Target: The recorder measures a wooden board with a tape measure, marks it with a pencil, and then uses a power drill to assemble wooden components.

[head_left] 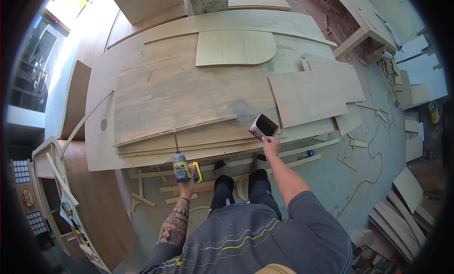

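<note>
My left hand point(187, 183) is closed around the grip of a yellow and dark cordless drill point(180, 165). Its long bit points away from me, the tip at or just over a narrow wooden strip point(208, 122) that lies along the near side of a stack of plywood sheets point(189, 94). Whether the tip touches the strip I cannot tell. In my right hand point(271, 147) is a small cardboard box point(257, 129), open at the top and tilted above the near edge of the stack. Its inside is dark, so any contents are hidden.
On the sheets lie a pale round-cornered panel point(234, 48) and a rectangular panel point(309, 97). A wooden cabinet point(90, 203) stands at left. Wood strips point(189, 189) lie around my feet. A cable point(364, 182) runs over the floor at right, near stacked offcuts point(397, 217).
</note>
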A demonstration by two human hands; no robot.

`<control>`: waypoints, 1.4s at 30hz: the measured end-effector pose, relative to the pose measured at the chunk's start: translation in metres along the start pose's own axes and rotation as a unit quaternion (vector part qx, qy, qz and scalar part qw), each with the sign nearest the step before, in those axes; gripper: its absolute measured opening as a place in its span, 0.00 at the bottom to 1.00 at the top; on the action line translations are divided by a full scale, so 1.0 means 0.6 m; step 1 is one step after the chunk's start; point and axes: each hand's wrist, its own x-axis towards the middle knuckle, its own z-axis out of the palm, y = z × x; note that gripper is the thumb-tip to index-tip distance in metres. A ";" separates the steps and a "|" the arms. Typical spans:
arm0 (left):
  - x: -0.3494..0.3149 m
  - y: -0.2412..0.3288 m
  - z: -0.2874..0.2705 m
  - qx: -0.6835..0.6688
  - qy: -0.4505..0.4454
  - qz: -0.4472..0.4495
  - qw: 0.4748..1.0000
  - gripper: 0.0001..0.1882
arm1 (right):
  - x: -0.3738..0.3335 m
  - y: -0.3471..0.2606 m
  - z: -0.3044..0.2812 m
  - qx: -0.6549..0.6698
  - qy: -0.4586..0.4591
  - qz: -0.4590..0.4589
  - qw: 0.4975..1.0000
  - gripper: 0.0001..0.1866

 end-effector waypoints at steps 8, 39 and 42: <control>0.160 -0.001 0.157 -0.199 0.137 0.071 0.968 0.21 | 0.117 0.019 0.089 0.031 -0.085 -0.040 0.995 0.16; 0.213 0.002 0.228 -0.003 0.108 0.028 0.994 0.21 | 0.368 0.063 -0.133 0.288 0.297 0.309 0.857 0.39; 0.205 -0.001 0.227 -0.024 0.085 0.017 0.996 0.20 | 0.325 0.037 -0.121 0.349 0.301 0.267 0.847 0.39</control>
